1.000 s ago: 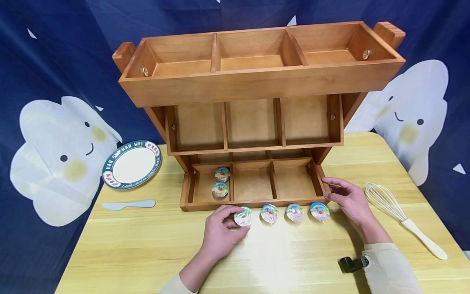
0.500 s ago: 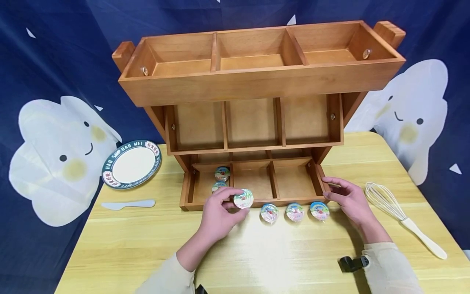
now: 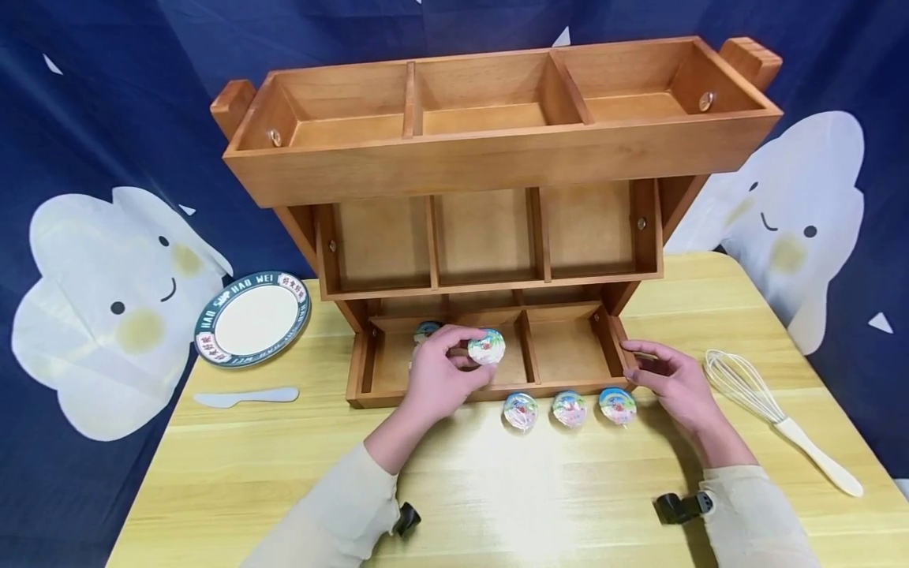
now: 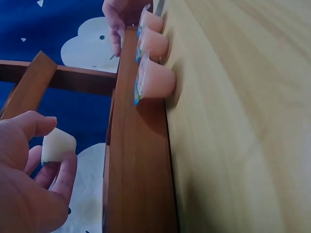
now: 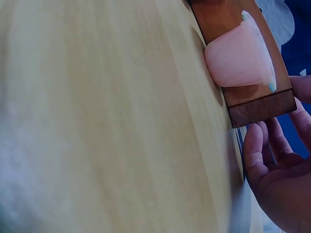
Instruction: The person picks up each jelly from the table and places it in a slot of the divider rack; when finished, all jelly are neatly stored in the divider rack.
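Observation:
My left hand (image 3: 443, 371) pinches a whitish jelly cup (image 3: 487, 346) between thumb and fingers, its printed lid facing up, above the middle compartment of the bottom wooden tray (image 3: 497, 392). The left wrist view shows the pale cup (image 4: 58, 145) at the fingertips. Behind that hand, a jelly cup (image 3: 427, 330) in the left compartment is partly covered. My right hand (image 3: 671, 383) rests with thumb and index finger on the tray's right end rim, other fingers along its outside. Three pink jelly cups (image 3: 521, 412) stand in a row on the table before the tray.
Above the tray rise two more wooden tiers, the middle one (image 3: 490, 288) and the wide top one (image 3: 497, 162) overhanging it. At the left lie a plate (image 3: 259, 319) and a white knife (image 3: 248, 397). A whisk (image 3: 781, 422) lies at the right on the table (image 3: 213, 481).
The left hand has lifted the whitish jelly cup off the table and carried it forward and slightly right, over the bottom tray. The right hand stays at the tray's end.

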A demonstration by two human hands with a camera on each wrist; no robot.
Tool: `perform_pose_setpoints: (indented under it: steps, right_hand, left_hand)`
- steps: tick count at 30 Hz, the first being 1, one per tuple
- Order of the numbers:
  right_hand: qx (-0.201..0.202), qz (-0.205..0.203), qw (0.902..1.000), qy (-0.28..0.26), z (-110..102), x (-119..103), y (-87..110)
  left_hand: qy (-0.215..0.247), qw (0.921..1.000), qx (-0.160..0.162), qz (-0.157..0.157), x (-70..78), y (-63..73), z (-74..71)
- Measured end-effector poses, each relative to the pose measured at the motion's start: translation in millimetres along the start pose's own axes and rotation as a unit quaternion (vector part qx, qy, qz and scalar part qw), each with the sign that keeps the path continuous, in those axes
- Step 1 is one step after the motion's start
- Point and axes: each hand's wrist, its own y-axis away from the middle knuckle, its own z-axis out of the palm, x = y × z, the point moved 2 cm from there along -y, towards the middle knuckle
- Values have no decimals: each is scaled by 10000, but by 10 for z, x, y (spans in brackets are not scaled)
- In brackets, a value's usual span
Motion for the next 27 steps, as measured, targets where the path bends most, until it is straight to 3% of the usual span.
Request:
perform_pose_setpoints:
  steps: [14,20,27]
  right_hand:
    - [4,97,9998,185,-10,-15,5]
    - [3,118,9999,109,1,-21,9]
    - [4,108,9999,63,9,-19,13]
  left_hand:
    - [-355,9965,-30,-759,-166,-312,174]
    - [-750,9944,107,-741,-278,-373,230]
    - [-1261,9908,179,-460,-321,-421,295]
